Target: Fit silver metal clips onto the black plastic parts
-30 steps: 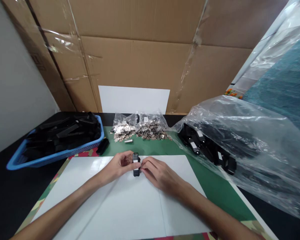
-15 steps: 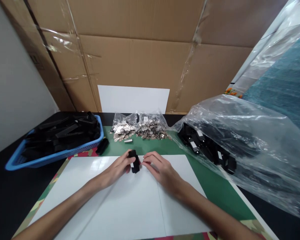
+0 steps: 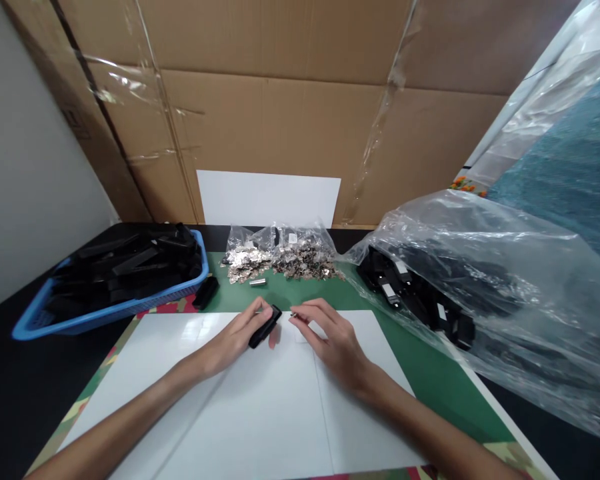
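My left hand [image 3: 240, 335] is closed around a small black plastic case [image 3: 265, 327], held tilted over the white board [image 3: 220, 413]. Just to its right, my right hand [image 3: 333, 337] pinches a tiny shiny metal piece [image 3: 294, 315] between thumb and fingertips; its exact shape is too small to tell. The two hands are a short gap apart. Beyond them lie two heaps of small metal pieces, a brighter heap [image 3: 249, 261] on the left and a darker heap [image 3: 307, 260] on the right, both partly in clear plastic bags.
On the left stands a blue basket [image 3: 130, 308] full of black plastic parts, with one loose black part [image 3: 206, 292] beside it. A silver cylinder [image 3: 257, 283] lies before the heaps. At right, a large clear bag [image 3: 520, 267] holds more black cases [image 3: 415, 293]. Cardboard [image 3: 280, 127] walls the back.
The black case in my left hand has turned from nearly upright to a slant. My right hand has shifted slightly right, and the metal piece now shows at its fingertips.
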{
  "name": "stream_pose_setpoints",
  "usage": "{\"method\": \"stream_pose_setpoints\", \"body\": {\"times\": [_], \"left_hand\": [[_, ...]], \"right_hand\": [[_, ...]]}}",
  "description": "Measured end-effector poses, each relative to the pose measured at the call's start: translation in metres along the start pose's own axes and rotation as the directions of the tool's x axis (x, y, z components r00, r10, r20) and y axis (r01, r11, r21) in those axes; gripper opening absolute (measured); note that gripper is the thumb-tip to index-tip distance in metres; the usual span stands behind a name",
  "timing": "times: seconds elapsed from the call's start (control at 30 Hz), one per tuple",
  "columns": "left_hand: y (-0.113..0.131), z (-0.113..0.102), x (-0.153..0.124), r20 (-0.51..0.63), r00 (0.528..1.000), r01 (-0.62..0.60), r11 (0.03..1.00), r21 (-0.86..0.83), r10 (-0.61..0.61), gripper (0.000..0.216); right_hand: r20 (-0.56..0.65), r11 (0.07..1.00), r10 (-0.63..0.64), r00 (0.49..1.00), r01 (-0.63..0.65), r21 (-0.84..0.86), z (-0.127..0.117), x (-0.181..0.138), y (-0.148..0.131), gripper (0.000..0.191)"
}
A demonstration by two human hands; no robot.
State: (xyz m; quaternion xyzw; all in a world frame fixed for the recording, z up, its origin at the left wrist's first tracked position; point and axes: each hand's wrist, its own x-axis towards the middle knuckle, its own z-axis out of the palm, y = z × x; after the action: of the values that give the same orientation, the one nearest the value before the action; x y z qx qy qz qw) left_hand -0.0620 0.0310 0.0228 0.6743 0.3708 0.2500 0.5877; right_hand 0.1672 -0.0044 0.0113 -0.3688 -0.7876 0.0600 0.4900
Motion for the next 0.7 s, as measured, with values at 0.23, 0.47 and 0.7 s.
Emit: {"method": "stream_pose_setpoints", "body": {"times": [0.23, 0.47, 0.7], "left_hand": [[0.011, -0.001, 0.000, -0.014, 0.999, 0.030, 0.997, 0.073, -0.029, 0.054], [0.012, 0.001, 0.001, -0.016, 1.000, 0.022, 0.998, 0.059, -0.021, 0.054], [0.024, 0.001, -0.004, 0.036, 0.999, 0.009, 0.993, 0.121, -0.013, 0.055]], "right_hand": [[0.037, 0.998, -0.050, 0.998, 0.049, 0.037, 0.000, -0.002, 0.000, 0.019], [0.094, 0.993, -0.114, 0.989, 0.109, 0.054, 0.001, -0.004, 0.000, 0.023], [0.109, 0.992, -0.128, 0.986, 0.129, 0.001, 0.003, -0.006, 0.000, 0.027]]}}
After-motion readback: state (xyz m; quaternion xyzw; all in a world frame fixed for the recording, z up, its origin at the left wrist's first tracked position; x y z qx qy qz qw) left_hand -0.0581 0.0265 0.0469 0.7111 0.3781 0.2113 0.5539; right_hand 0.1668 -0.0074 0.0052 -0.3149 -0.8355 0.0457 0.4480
